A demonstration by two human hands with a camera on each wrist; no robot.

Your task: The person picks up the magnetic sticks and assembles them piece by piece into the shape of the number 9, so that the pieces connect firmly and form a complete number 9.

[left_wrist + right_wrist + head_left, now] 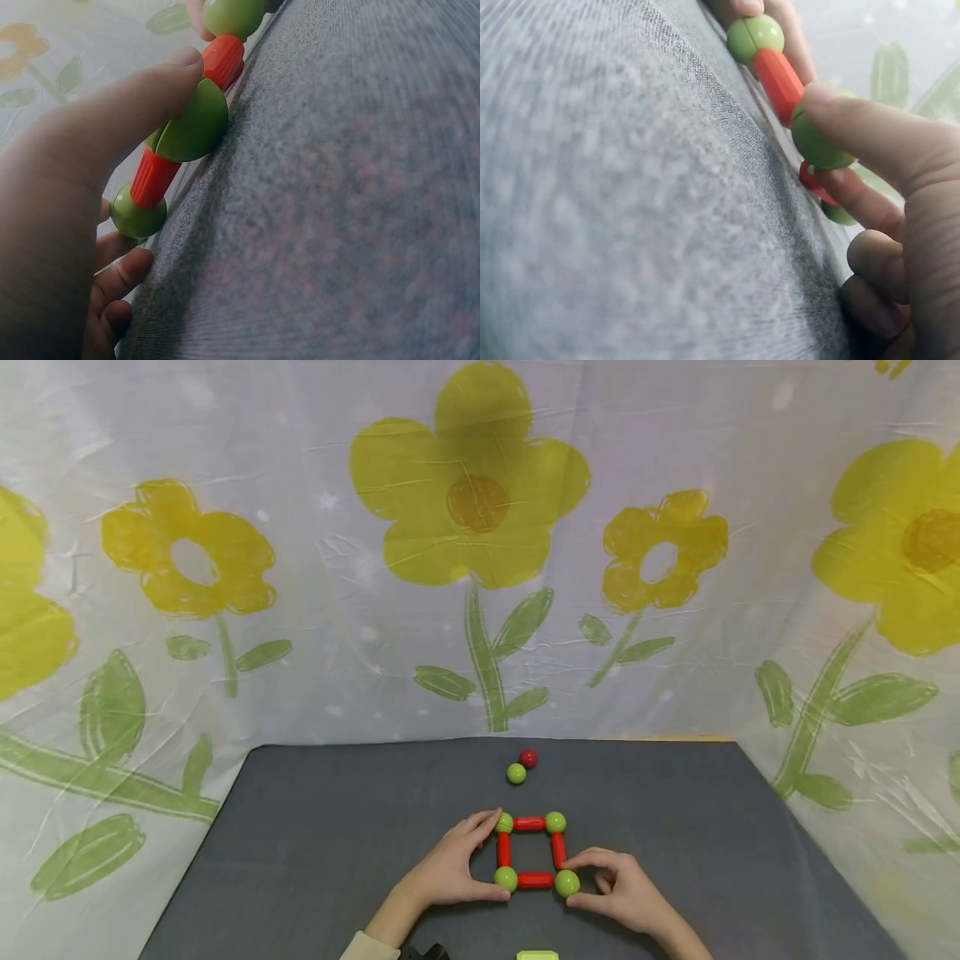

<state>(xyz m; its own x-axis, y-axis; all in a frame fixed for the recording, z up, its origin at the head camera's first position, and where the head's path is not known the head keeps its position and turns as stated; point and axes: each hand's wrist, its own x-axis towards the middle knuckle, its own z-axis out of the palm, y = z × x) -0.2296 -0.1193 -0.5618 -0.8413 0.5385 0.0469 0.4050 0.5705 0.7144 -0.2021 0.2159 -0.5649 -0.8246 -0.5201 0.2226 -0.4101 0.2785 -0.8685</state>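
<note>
Closest to the left wrist camera, the left hand (447, 864) clasps one side of a square frame (504, 850), thumb pressed to the near-left green ball (506, 877) and fingertips at the far-left green ball (505, 824), a wide span between them. Opposite, the right hand (624, 887) pinches the near-right green ball (567, 883) between thumb and forefinger, the other fingers curled in. Between the hands, the frame lies flat on the dark grey table (315, 852), with red rods (535, 880) along all four sides and balls at every corner, including the far-right green ball (556, 822). I judge the outline complete, or nearly: a fingertip partly hides the pinched corner, so whether the right-hand rod is fully seated there cannot be told. Farther back, a loose green ball (516, 773) and a dark red ball (528, 758) sit close together, apparently unused, apart from the build.
</note>
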